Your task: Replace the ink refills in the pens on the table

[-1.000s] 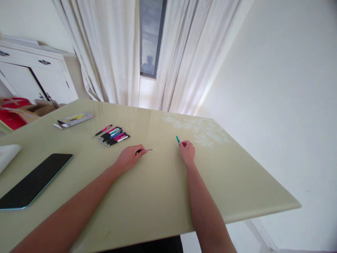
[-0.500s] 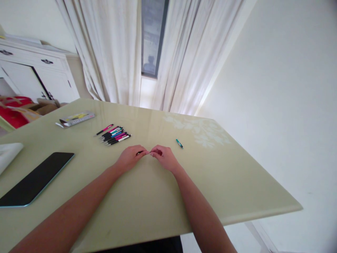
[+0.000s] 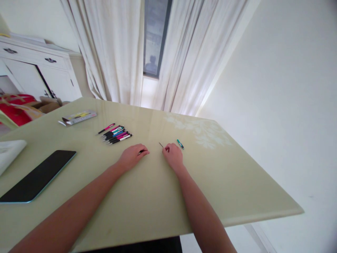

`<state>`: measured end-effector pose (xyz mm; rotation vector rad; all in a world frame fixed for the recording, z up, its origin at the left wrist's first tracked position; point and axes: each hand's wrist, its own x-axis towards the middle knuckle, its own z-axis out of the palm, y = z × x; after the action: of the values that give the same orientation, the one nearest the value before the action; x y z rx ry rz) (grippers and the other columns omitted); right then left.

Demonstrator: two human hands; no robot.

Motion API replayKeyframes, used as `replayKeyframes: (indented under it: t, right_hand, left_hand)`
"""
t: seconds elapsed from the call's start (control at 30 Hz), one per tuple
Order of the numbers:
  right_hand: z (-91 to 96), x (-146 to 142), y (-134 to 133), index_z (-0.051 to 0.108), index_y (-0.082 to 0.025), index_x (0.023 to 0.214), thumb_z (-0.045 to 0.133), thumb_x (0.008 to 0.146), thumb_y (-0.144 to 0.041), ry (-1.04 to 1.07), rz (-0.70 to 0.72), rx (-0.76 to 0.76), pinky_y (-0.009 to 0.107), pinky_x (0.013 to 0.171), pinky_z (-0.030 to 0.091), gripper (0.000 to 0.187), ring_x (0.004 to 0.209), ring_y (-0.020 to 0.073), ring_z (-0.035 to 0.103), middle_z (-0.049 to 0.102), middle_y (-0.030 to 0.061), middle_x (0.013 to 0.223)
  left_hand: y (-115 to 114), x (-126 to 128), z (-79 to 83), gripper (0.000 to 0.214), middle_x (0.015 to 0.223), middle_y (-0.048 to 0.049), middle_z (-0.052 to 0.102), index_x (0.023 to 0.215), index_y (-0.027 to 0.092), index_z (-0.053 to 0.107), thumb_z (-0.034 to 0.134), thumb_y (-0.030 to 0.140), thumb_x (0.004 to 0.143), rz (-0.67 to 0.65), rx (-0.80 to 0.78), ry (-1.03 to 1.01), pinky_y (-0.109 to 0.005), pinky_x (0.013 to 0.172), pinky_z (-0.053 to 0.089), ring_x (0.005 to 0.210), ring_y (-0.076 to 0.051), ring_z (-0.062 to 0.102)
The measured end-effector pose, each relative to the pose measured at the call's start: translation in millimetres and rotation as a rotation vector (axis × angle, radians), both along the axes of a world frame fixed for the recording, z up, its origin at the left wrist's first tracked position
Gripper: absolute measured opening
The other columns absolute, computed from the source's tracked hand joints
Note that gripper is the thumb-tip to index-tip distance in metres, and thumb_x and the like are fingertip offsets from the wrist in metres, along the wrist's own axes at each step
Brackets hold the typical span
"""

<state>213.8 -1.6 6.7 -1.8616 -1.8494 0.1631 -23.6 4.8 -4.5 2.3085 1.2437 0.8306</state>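
My left hand (image 3: 133,154) rests on the table with its fingers closed around a black pen part (image 3: 141,152), mostly covered by the fingers. In my right hand (image 3: 173,154) a thin dark pen refill (image 3: 160,144) is pinched, its end sticking out to the upper left. The two hands are apart. Just beyond my right hand lies a teal pen barrel (image 3: 180,143), close to the knuckles but apart from them. A bunch of several colourful pens (image 3: 117,135) with black grips lies past my left hand, and a single pink pen (image 3: 106,128) sits beside it.
On the pale green table (image 3: 147,211), an opened pen box (image 3: 78,118) lies at the back left. A dark tablet (image 3: 38,176) and a white object (image 3: 10,153) lie along the left side. Curtains (image 3: 116,52) hang behind the table, and a white cabinet (image 3: 39,70) stands back left.
My hands were together at the fingertips and are now apart. My right hand has moved right toward the teal barrel, with the thin refill now showing from its fingers. My left hand has barely moved.
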Motion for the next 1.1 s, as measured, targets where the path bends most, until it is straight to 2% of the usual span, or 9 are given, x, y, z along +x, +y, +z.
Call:
replayKeyframes:
  t: [0.13, 0.3, 0.4, 0.53, 0.63, 0.7, 0.77, 0.9, 1.1]
  right_hand:
    - [-4.9, -16, -3, 0.065, -0.020, 0.082, 0.063, 0.091, -0.031, -0.061, 0.049, -0.048, 0.026, 0.066, 0.035, 0.014, 0.075, 0.0167, 0.055, 0.065, 0.0053, 0.087]
    - [-1.9, -16, -3, 0.065, -0.020, 0.081, 0.067, 0.090, -0.031, -0.019, 0.085, -0.026, 0.026, 0.067, 0.036, 0.014, 0.075, 0.0161, 0.054, 0.064, 0.0040, 0.085]
    - [1.5, -20, -6, 0.068, -0.019, 0.085, 0.068, 0.091, -0.032, 0.136, 0.229, 0.013, 0.026, 0.071, 0.039, 0.014, 0.076, 0.0146, 0.056, 0.064, 0.0024, 0.085]
    - [4.5, -34, -14, 0.073, -0.020, 0.090, 0.069, 0.093, -0.032, 0.352, 0.489, -0.035, 0.024, 0.069, 0.041, 0.013, 0.072, 0.0126, 0.057, 0.065, -0.0001, 0.080]
    - [4.4, -38, -15, 0.074, -0.020, 0.086, 0.067, 0.094, -0.027, 0.384, 0.540, -0.028, 0.024, 0.067, 0.041, 0.013, 0.070, 0.0123, 0.056, 0.065, -0.0008, 0.076]
    - [3.5, -34, -12, 0.073, -0.019, 0.085, 0.065, 0.094, -0.025, 0.357, 0.486, 0.022, 0.024, 0.068, 0.041, 0.013, 0.070, 0.0125, 0.056, 0.065, -0.0001, 0.077]
    - [1.7, -24, -6, 0.072, -0.018, 0.084, 0.065, 0.093, -0.025, 0.290, 0.355, 0.088, 0.025, 0.069, 0.041, 0.013, 0.071, 0.0133, 0.057, 0.066, 0.0014, 0.080]
    - [-4.9, -4, 7, 0.070, -0.018, 0.081, 0.065, 0.091, -0.025, 0.132, 0.085, 0.090, 0.026, 0.071, 0.041, 0.013, 0.075, 0.0156, 0.057, 0.066, 0.0041, 0.083]
    - [-13.2, -3, 12, 0.068, -0.019, 0.085, 0.063, 0.091, -0.025, 0.068, -0.012, 0.018, 0.029, 0.070, 0.041, 0.010, 0.077, 0.0184, 0.059, 0.066, 0.0067, 0.089]
  left_hand:
    - [1, 0, -2.6, 0.030, 0.097, -0.0043, 0.067, 0.094, 0.023, 0.075, 0.055, 0.045, 0.098, -0.051, 0.000, -0.014, -0.031, 0.078, 0.046, 0.086, -0.019, 0.064]
    - [2, -2, -5.6, 0.029, 0.095, -0.0037, 0.066, 0.094, 0.023, 0.078, 0.060, 0.046, 0.095, -0.054, 0.037, -0.047, -0.029, 0.073, 0.047, 0.077, -0.017, 0.062]
    - [1, -1, -4.4, 0.031, 0.090, -0.0031, 0.067, 0.097, 0.022, 0.075, 0.062, 0.050, 0.094, -0.056, 0.029, -0.103, -0.029, 0.071, 0.048, 0.073, -0.016, 0.062]
    - [-3, -1, -1.0, 0.036, 0.086, -0.0025, 0.068, 0.090, 0.020, 0.069, 0.063, 0.055, 0.092, -0.067, 0.008, -0.181, -0.028, 0.070, 0.050, 0.078, -0.018, 0.064]
    - [-4, -1, 0.6, 0.036, 0.087, -0.0026, 0.068, 0.093, 0.021, 0.068, 0.063, 0.056, 0.092, -0.071, 0.005, -0.184, -0.028, 0.069, 0.050, 0.081, -0.019, 0.064]
    - [-5, 0, 1.1, 0.036, 0.095, -0.0041, 0.068, 0.105, 0.021, 0.068, 0.062, 0.055, 0.093, -0.062, 0.028, -0.165, -0.029, 0.070, 0.051, 0.084, -0.020, 0.064]
    - [-4, 1, 1.4, 0.036, 0.104, -0.0061, 0.067, 0.115, 0.021, 0.067, 0.055, 0.050, 0.098, -0.063, 0.059, -0.139, -0.031, 0.076, 0.051, 0.088, -0.020, 0.063]
    - [-2, 4, 0.9, 0.038, 0.104, -0.0072, 0.063, 0.109, 0.020, 0.071, 0.040, 0.042, 0.106, -0.122, 0.068, -0.096, -0.034, 0.091, 0.048, 0.097, -0.020, 0.062]
    - [1, 1, -2.2, 0.034, 0.092, -0.0058, 0.058, 0.105, 0.025, 0.079, 0.055, 0.049, 0.099, -0.069, 0.185, -0.036, -0.034, 0.085, 0.045, 0.091, -0.022, 0.056]
